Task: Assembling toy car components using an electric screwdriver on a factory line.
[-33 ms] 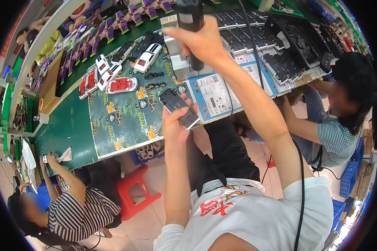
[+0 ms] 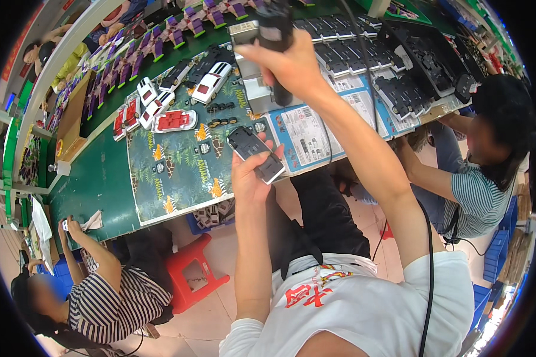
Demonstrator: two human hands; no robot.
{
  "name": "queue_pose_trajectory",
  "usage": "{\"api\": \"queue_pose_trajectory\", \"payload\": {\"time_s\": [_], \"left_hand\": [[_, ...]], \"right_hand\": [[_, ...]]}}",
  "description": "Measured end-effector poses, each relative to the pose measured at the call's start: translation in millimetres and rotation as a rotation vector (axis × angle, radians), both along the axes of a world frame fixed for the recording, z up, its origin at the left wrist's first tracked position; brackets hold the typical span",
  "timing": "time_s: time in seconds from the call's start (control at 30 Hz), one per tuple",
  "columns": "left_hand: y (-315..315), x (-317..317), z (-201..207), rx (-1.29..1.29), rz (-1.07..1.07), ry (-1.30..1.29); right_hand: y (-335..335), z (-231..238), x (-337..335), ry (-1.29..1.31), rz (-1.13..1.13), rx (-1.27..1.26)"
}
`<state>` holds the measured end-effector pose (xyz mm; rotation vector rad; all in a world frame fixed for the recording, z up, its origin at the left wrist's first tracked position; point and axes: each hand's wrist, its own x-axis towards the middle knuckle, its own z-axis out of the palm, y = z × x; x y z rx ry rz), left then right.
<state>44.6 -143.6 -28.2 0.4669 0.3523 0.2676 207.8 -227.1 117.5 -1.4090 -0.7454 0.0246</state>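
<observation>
Car (image 2: 249, 146), underside up, is gripped by the left hand (image 2: 251, 175) near the front edge of the surface (image 2: 95, 187). A driver (image 2: 275, 30) is gripped by the right hand (image 2: 295, 64), ahead of the left, its lower end beside a metal box (image 2: 257, 95); whether the two touch cannot be told. Loading of the driver is judged to be the step in hand; for fastening, its tip would next have to be brought squarely onto the steadily held car.

Held tool (image 2: 275, 30): one; toy car (image 2: 246, 143) held (likewise one).
</observation>
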Motion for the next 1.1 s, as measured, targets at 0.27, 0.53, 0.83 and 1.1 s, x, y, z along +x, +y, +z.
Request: {"api": "queue_pose_trajectory", "payload": {"time_s": [0.27, 0.53, 0.83, 1.1], "left_hand": [[6.0, 2.8, 4.1, 0.006, -0.015, 0.009], [5.1, 2.7, 2.8, 0.034, -0.042, -0.012], [4.5, 3.8, 5.7, 0.017, -0.028, 0.046], [5.0, 3.6, 5.5, 0.047, -0.037, 0.065]], "right_hand": [[-57.1, 1.6, -82.1, 0.254, 0.268, 0.279], [-49.8, -24.9, -91.0, 0.258, 0.326, 0.313], [-54.0, -29.5, -86.8, 0.381, 0.329, 0.475], [-57.7, -34.8, -85.7, 0.406, 0.318, 0.517]]}}
